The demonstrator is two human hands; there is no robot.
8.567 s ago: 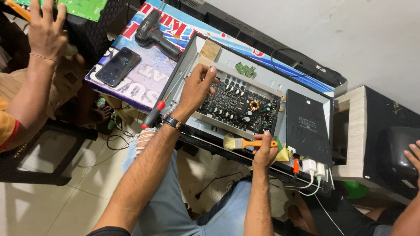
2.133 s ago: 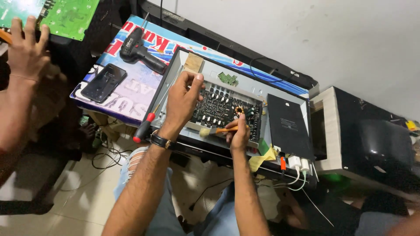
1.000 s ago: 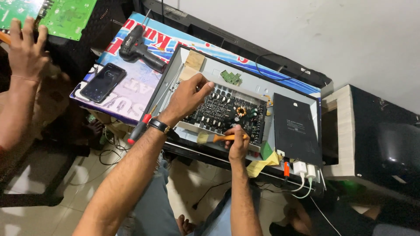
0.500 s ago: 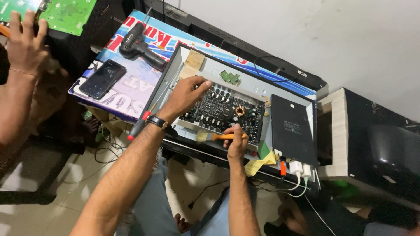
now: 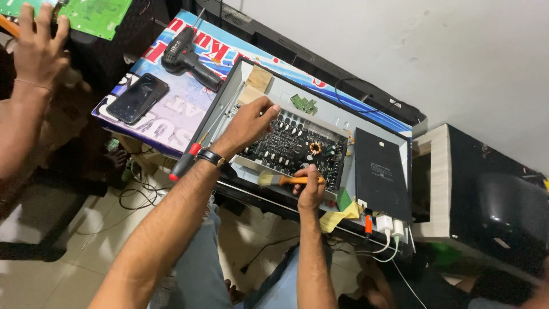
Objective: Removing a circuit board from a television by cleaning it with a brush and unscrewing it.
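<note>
An open metal chassis [image 5: 334, 120] lies on the bench with a dark circuit board [image 5: 297, 149] inside. My left hand [image 5: 249, 123] rests on the left end of that board, fingers bent down onto its parts; whether it grips anything I cannot tell. My right hand [image 5: 311, 186] is at the chassis's near edge, closed on a small paintbrush [image 5: 286, 180] with an orange handle, its bristles pointing left along the edge. A black module [image 5: 382, 174] fills the right side of the chassis.
A red-handled screwdriver [image 5: 191, 157] lies against the chassis's left wall. A phone [image 5: 137, 97] and a black power drill [image 5: 186, 54] sit on a printed banner. Another person's hand [image 5: 37, 48] reaches toward green circuit boards [image 5: 94, 11] at far left. White plugs [image 5: 392, 226] hang at the bench front.
My right hand has kept the brush at the chassis's near edge, shifting slightly. My left hand stays on the board. The view has drifted a little.
</note>
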